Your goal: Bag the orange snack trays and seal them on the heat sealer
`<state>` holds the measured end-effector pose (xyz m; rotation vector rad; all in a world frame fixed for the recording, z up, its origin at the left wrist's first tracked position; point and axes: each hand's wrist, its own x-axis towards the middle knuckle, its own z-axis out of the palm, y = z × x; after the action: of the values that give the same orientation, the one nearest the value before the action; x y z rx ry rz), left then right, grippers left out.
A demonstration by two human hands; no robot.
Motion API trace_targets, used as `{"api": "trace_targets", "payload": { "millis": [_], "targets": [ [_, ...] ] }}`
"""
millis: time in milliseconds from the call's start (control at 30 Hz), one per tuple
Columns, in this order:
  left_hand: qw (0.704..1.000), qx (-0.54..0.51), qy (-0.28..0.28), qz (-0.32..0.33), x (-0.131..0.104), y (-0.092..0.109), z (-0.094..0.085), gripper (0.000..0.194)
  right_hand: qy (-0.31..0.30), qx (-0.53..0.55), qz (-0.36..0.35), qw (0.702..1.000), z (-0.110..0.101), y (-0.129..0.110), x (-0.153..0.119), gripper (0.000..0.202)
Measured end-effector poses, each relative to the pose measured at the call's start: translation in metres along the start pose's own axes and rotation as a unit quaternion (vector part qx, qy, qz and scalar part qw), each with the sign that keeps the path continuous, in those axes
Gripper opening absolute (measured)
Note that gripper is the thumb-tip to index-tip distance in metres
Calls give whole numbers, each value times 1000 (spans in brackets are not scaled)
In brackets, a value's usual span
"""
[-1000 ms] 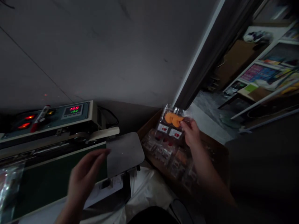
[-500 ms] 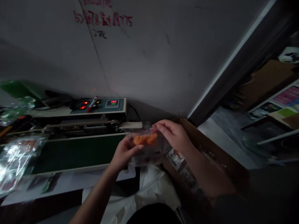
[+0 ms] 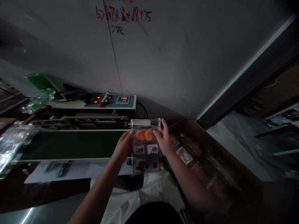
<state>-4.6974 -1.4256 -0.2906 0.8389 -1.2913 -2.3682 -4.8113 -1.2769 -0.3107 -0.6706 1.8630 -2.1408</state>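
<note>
A clear plastic pouch [image 3: 143, 158] hangs upright between my hands at the right end of the belt sealer. Orange pieces [image 3: 144, 134] show in its top row, small printed packets [image 3: 152, 149] in the middle and dark red items along the bottom. My left hand [image 3: 125, 143] pinches the pouch's left edge near the top. On the opposite edge, my right hand [image 3: 164, 139] grips it with the thumb in front and a finger raised along the side. The sealer's green conveyor belt [image 3: 74, 144] lies just left of my left hand.
An open cardboard box [image 3: 243, 165] holding several filled packs stands to the right. The sealer's control panel [image 3: 111, 101] is lit, with a red marker [image 3: 104, 99] lying across it. More clear bags [image 3: 14, 140] lie at the belt's left end.
The pouch has straightened and now faces me, its rows visible. My right hand has moved down from above its top corner to its right edge. The view has shifted slightly.
</note>
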Motion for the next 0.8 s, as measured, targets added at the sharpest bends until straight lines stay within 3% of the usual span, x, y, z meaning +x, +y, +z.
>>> {"api": "trace_targets", "payload": {
  "millis": [100,200,367,600,800],
  "targets": [
    [997,41,61,34,12,1,-7,49,-3,-63,-22,998,1,7,5,58],
    [995,47,81,29,22,4,-11,49,-9,-144,-26,989,2,11,8,36],
    [998,9,52,-35,33,10,-17,48,-20,-140,-39,989,3,20,9,47],
    [988,105,109,37,52,2,-17,42,40,-215,-82,972,3,36,11,47],
    [988,79,133,-13,65,5,-11,32,97,-252,-72,960,16,43,12,44]
  ]
}}
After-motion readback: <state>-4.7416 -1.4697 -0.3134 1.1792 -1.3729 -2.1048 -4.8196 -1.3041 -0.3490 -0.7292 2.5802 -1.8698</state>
